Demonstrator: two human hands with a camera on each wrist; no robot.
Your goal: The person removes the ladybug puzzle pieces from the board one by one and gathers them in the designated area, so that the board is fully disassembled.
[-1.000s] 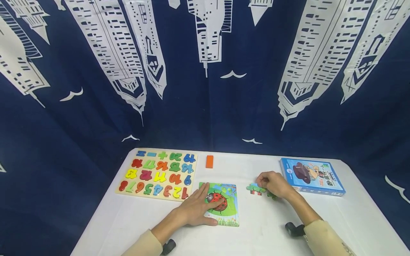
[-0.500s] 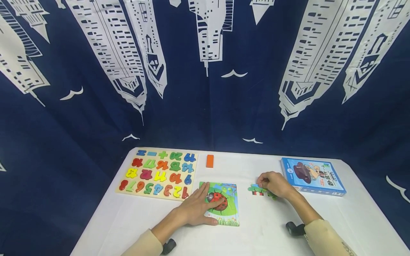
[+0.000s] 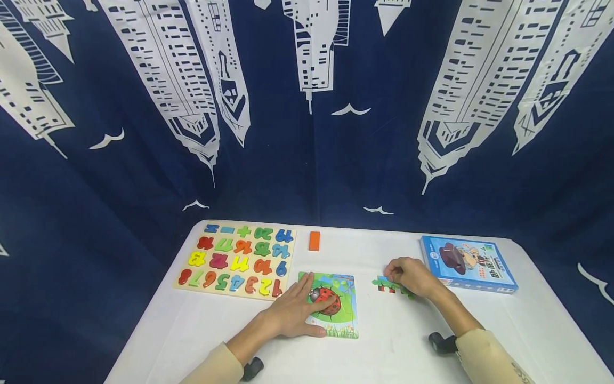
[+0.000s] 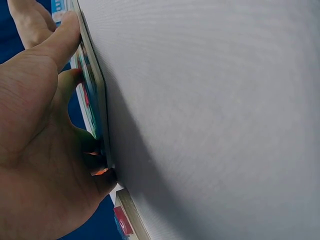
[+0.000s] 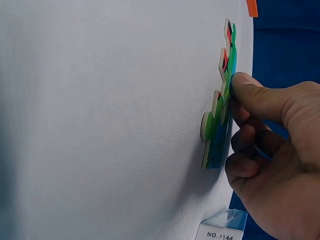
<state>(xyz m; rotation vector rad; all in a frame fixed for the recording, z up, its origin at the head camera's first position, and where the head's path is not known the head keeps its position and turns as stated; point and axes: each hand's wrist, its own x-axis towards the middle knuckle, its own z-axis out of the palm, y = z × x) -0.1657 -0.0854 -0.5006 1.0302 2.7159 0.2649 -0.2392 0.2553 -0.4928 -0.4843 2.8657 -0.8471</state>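
My left hand [image 3: 297,310] lies with fingers spread over a square ladybug jigsaw puzzle [image 3: 346,312]. Its fingertips reach the far left edge, and the thumb is near the front edge. In the left wrist view the puzzle's edge [image 4: 98,95] shows beside the fingers. To the right, my right hand [image 3: 411,276] pinches a green, blue and red puzzle piece [image 3: 381,282] low over the table. The right wrist view has the thumb on that piece [image 5: 227,65]. A second green and blue puzzle piece [image 5: 215,130] sits against it, partly under the hand.
At the left lies a wooden number board [image 3: 230,261] with colourful numerals. An orange block [image 3: 314,241] rests near the back edge. A blue puzzle box [image 3: 470,264] stands just right of my right hand. Behind the white table hangs a dark blue curtain [image 3: 307,176].
The pinched puzzle piece has shifted slightly to the right, closer to the other piece under my right hand. My left hand stays put on the ladybug puzzle.
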